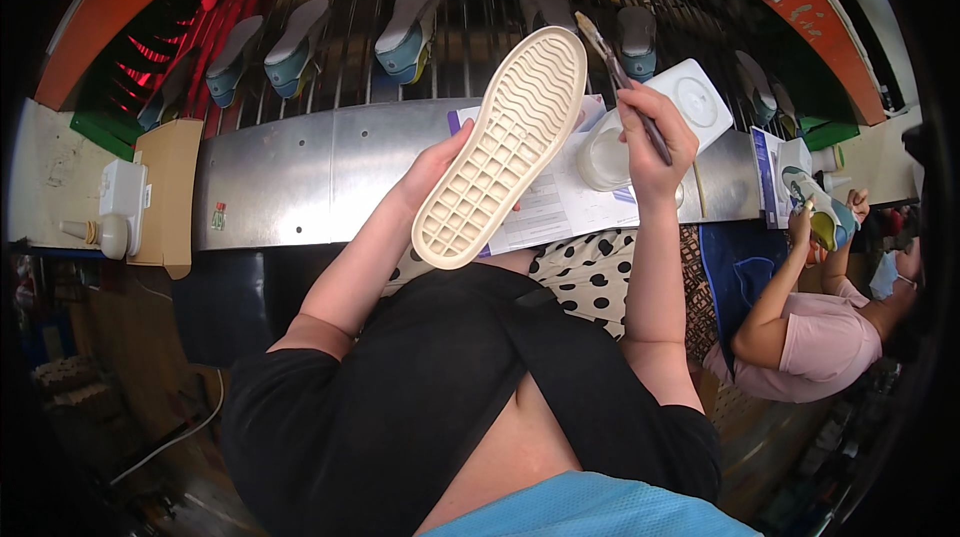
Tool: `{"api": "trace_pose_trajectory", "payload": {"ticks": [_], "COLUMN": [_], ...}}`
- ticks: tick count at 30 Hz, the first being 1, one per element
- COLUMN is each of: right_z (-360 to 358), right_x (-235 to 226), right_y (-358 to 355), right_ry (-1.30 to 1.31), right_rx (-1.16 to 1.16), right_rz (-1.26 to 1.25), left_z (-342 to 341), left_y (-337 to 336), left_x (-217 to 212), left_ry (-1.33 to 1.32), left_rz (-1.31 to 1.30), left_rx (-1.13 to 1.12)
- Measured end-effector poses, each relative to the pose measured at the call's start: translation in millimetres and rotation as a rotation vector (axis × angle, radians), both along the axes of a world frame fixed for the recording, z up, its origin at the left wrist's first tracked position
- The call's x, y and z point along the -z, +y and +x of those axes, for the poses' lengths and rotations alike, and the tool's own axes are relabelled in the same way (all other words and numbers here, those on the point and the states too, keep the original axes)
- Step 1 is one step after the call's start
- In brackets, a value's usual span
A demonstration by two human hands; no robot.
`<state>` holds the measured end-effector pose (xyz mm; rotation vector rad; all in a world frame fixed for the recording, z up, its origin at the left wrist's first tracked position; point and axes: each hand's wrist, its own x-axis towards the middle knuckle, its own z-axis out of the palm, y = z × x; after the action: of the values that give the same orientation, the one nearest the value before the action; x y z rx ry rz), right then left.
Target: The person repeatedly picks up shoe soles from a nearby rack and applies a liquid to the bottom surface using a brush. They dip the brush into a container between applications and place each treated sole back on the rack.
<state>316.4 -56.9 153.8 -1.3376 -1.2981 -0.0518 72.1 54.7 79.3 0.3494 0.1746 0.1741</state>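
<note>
Currently, the left hand (pixel 436 169) grasps a cream shoe sole (pixel 502 142) by its edge, just off the view's centre toward twelve o'clock, tread facing up, wavy-ridged end pointing to one. At the sole's two o'clock, the right hand (pixel 660 142) has its fingers closed around a brush (pixel 612 65), bristles toward eleven. A translucent jar (pixel 602 163) sits at three; blue-grey shoes (pixel 405 34) line metal bars (pixel 462 57) around eleven.

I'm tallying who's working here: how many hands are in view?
4: the person's left hand, partly hidden by the cream sole it holds; the right hand, holding a brush; and, at far right, a co-worker's two hands at a shoe.
</note>
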Motion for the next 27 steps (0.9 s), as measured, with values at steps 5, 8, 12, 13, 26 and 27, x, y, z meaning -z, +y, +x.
{"api": "trace_pose_trajectory", "payload": {"ticks": [5,8,12,13,26,27], "right_z": [-25.6,-42.5,-54.4,-57.5,-96.2,-99.7], "right_x": [13.9,19.1,16.5,16.9,33.4,31.4], "right_y": [7.7,8.7,-5.3,-5.2,-20.3,-24.0], "right_ry": [-0.06,-0.04,0.56,0.553,0.295,0.205], "right_rx": [0.028,-0.024,-0.416,-0.3,-0.439,-0.523], "right_rz": [0.015,0.023,-0.192,-0.204,-0.211,-0.208], "left_z": [0.9,2.0,1.4,1.1,9.8,8.2], "left_y": [-2.8,-4.8,-5.3,-4.6,21.0,24.9], "left_x": [1.1,4.3,8.7,9.5,6.2,6.0], "left_ry": [-0.072,-0.033,-0.036,-0.026,0.029,0.008], "left_rz": [0.021,0.015,0.005,0.025,0.042,0.096], "left_rx": [0.017,0.01,-0.008,-0.025,-0.321,-0.314]}}
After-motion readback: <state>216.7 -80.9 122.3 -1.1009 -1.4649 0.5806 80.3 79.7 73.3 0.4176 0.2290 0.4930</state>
